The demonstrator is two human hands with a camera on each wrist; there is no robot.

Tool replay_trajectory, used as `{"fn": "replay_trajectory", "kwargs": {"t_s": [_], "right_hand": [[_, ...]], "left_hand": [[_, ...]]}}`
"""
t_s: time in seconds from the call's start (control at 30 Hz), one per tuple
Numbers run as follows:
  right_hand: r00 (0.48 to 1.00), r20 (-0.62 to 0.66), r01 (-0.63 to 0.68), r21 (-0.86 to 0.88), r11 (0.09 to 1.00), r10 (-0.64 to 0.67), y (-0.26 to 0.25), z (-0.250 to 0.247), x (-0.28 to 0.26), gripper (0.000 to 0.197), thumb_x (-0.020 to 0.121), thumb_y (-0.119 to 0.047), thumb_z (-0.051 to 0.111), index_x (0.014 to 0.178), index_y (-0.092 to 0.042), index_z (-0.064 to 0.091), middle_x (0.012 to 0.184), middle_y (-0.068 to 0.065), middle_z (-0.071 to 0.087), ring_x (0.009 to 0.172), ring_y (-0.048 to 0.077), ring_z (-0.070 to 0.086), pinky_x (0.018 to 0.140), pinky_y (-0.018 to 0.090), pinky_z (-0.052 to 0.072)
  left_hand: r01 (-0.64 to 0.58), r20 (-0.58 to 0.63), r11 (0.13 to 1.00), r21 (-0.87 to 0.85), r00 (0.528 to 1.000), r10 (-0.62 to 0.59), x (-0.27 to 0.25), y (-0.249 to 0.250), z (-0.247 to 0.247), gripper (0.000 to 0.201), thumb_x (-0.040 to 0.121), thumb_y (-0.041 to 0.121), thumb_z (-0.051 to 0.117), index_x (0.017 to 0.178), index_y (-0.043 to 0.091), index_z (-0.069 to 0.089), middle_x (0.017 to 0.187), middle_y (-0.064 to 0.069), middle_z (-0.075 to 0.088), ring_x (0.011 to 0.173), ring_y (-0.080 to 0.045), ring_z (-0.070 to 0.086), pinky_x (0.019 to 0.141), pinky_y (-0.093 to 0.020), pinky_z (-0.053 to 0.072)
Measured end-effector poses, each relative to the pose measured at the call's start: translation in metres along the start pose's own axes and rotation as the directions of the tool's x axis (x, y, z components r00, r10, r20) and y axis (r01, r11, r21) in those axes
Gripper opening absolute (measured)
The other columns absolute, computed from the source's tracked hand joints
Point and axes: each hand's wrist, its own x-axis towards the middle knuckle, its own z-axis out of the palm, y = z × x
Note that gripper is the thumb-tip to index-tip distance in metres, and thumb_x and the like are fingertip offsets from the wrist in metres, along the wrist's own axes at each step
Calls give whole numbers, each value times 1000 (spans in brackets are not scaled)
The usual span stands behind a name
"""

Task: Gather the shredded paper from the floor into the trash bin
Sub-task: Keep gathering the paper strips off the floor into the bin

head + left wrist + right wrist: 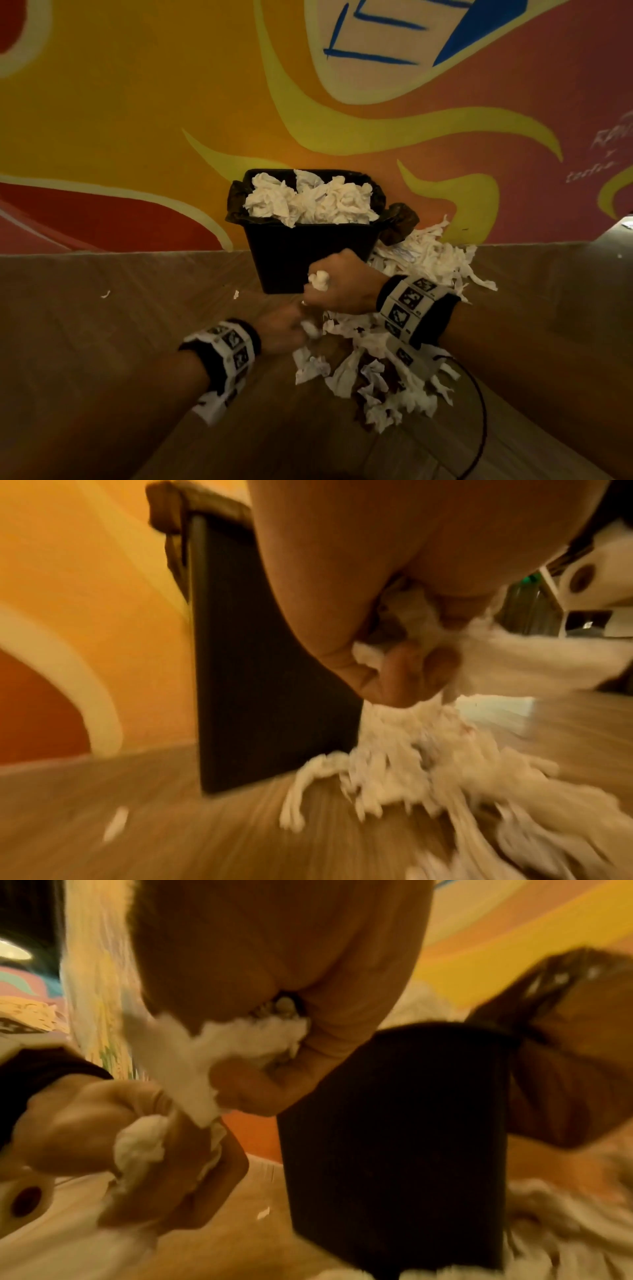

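Wooden floor (102, 342) runs up to a painted wall (137, 102), and against it a black trash bin (308, 260) is seen, already heaped with paper. A wad is clenched in the right hand (337, 284), fingers curled tight; another scrap is gripped by the left hand (281, 329), blurred but closed. The shredded paper (376, 373) is spread beneath and just right of the fingers. The bin's mouth lies up and ahead of the fingers, the right hand judged nearer, so a lift over the rim is called for.
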Motion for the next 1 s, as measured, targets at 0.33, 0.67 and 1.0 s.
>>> {"fn": "replay_trajectory", "kwargs": {"t_s": [0.33,0.67,1.0], "right_hand": [[964,-264,-9,-67,998,-10,6,-115,36,38,85,-37,54,58,-14,40,53,4,41,47,17,33,45,16,27],[976,-160,-175,-187,967,146,16,-105,88,36,89,-52,47,85,-16,47,73,1,47,61,20,45,58,31,34],[920,-71,-392,-125,911,386,34,-84,115,43,92,-30,49,127,-9,34,130,19,26,85,29,45,78,42,40]], "left_hand": [[-89,-191,995,51,977,97,10,82,-133,34,85,34,43,57,16,34,57,-6,30,52,-16,28,56,-29,26],[355,-263,700,620,934,-240,48,52,-157,45,101,36,27,136,9,35,133,-19,32,114,-38,40,100,-48,36],[306,-234,749,587,950,-205,74,65,-164,58,94,20,56,141,3,28,134,-20,42,119,-38,45,87,-36,39]]}}
